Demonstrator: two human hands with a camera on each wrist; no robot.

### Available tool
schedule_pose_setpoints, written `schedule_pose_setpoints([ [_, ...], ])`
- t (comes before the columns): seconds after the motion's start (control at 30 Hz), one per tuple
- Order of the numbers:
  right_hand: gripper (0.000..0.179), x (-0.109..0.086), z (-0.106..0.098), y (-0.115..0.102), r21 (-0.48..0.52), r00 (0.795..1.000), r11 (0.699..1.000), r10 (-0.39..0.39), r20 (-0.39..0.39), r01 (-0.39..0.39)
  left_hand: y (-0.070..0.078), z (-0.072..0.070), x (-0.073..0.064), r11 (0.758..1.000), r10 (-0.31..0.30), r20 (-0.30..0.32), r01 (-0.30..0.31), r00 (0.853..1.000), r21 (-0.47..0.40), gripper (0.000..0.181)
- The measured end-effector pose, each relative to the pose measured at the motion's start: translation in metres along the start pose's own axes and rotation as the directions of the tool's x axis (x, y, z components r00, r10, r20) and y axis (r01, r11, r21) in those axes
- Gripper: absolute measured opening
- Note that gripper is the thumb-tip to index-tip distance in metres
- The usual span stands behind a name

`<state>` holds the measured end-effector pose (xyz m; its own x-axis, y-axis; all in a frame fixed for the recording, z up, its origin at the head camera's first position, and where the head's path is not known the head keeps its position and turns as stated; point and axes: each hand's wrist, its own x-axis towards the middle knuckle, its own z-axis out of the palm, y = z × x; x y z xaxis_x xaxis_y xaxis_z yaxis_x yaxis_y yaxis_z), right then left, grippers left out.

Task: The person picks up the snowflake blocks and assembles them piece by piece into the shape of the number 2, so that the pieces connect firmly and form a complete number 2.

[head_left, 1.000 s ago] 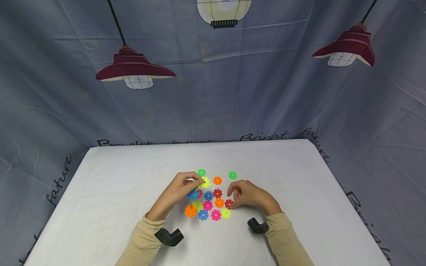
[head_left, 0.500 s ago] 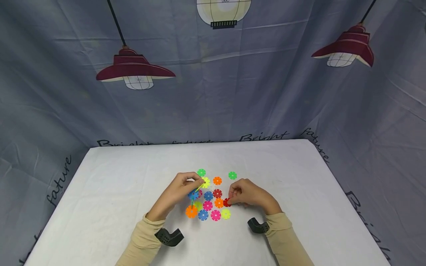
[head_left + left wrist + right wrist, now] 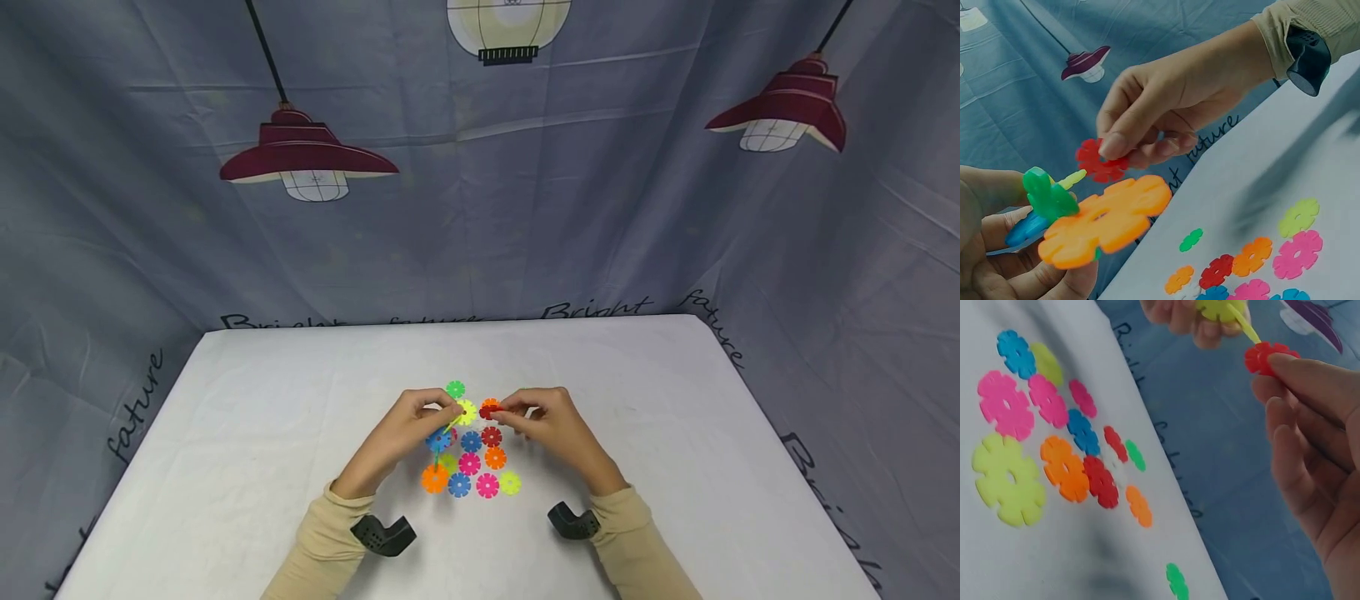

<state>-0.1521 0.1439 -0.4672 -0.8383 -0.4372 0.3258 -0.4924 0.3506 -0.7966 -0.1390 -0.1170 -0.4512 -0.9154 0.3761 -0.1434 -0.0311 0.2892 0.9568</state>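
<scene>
My left hand (image 3: 416, 423) holds a cluster of joined plastic snowflake discs. In the left wrist view an orange disc (image 3: 1138, 197), a green disc (image 3: 1044, 195) and a blue disc (image 3: 1026, 227) show in it. A yellow disc (image 3: 1215, 309) of the cluster appears at the top of the right wrist view, by the left fingers. Between thumb and fingers my right hand (image 3: 553, 423) pinches a red snowflake disc (image 3: 1262, 359). The red disc's edge is right at a thin yellow disc seen edge-on (image 3: 1246, 326), which belongs to the cluster.
Several loose snowflake discs lie on the white table (image 3: 262, 417) below the hands, among them a pink disc (image 3: 487, 486), a yellow-green disc (image 3: 999, 476) and a green disc (image 3: 455, 389). A printed grey-blue curtain (image 3: 480, 225) hangs behind the table's far edge.
My right hand has picked up the red disc from the right side of the loose discs and brought it up and left to the cluster. The left hand has barely moved.
</scene>
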Motion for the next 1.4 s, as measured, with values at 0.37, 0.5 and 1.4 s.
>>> schedule_pose_setpoints([
  [0.37,0.014,-0.001,0.005,-0.008,-0.193,0.983,0.965,-0.183,-0.019,0.176,0.002,0.001,-0.001,1.000,-0.010,0.004,0.010,1.000,0.001,0.027],
  [0.5,0.013,-0.002,0.005,-0.009,-0.221,0.975,0.953,-0.219,-0.042,0.205,0.002,0.001,0.000,1.000,-0.006,0.007,0.006,1.000,0.002,0.027],
  [1.4,0.016,0.000,0.019,-0.012,-0.356,0.907,0.857,-0.418,-0.057,0.372,0.002,0.002,-0.001,0.994,0.084,0.030,-0.082,0.996,-0.074,0.026],
])
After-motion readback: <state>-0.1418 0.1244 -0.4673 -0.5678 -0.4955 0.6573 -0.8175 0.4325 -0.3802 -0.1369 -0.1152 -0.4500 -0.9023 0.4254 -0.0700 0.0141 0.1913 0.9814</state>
